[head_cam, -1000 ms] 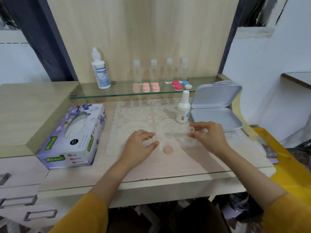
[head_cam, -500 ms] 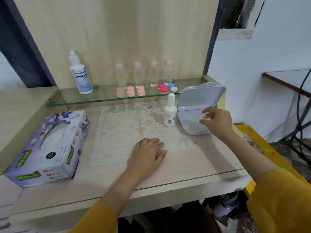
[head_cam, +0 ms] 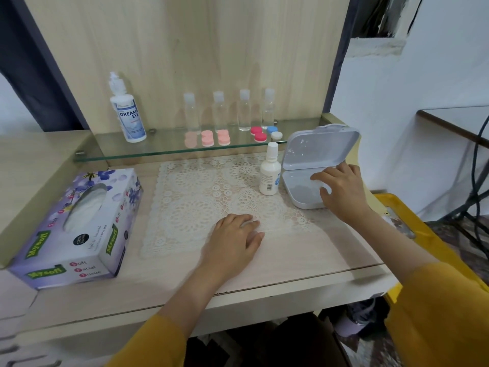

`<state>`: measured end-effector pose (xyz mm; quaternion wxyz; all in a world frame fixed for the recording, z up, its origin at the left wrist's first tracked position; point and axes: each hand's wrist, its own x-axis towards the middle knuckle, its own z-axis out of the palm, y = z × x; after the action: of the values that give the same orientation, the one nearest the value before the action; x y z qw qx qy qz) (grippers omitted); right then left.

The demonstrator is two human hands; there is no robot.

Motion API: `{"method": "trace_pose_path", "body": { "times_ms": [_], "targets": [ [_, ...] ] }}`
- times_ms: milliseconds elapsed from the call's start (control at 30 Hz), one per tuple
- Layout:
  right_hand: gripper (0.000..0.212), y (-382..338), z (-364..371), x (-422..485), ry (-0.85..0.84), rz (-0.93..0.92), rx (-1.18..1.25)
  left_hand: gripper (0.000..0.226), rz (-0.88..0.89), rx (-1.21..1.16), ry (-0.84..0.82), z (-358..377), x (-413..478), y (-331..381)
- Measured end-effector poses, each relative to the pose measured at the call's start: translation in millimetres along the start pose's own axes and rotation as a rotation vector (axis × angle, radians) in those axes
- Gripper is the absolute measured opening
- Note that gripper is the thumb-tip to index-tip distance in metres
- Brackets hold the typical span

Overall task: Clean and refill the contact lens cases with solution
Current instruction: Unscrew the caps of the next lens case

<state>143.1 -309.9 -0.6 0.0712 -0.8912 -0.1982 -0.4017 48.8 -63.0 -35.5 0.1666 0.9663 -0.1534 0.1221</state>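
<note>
The right hand (head_cam: 341, 190) has dropped from above the white box (head_cam: 317, 147) into its open tray, fingers bent down; I cannot tell whether they pinch anything. Left of the box, the left hand (head_cam: 235, 239) stays palm-down on the lace mat (head_cam: 190, 207), fingers relaxed. The lens cases (head_cam: 207, 138) sit on the glass shelf (head_cam: 158, 152), behind and left of the box.

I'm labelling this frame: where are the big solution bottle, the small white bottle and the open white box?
big solution bottle (head_cam: 129, 120), head view, on its label.
small white bottle (head_cam: 269, 176), head view, on its body.
open white box (head_cam: 321, 144), head view, on the raised lid.
</note>
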Motion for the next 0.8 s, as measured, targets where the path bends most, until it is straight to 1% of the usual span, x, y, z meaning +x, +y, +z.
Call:
{"method": "trace_pose_path", "body": {
  "times_ms": [500, 633, 800],
  "targets": [
    [0.043, 3.2, 2.0, -3.1, 0.059, 0.027, 0.003, 0.042, 0.005, 0.043, -0.006, 0.4, -0.8, 0.9],
    [0.041, 2.5, 0.1, -3.6, 0.040, 0.055, 0.001, 0.043, 0.013, 0.015, 0.011, 0.6, -0.7, 0.0],
    [0.035, -6.2, -5.6, -3.0, 0.015, 0.162, 0.080, 0.064, -0.030, -0.090, 0.030, -3.4, -4.0, -5.5]
  ]
}}
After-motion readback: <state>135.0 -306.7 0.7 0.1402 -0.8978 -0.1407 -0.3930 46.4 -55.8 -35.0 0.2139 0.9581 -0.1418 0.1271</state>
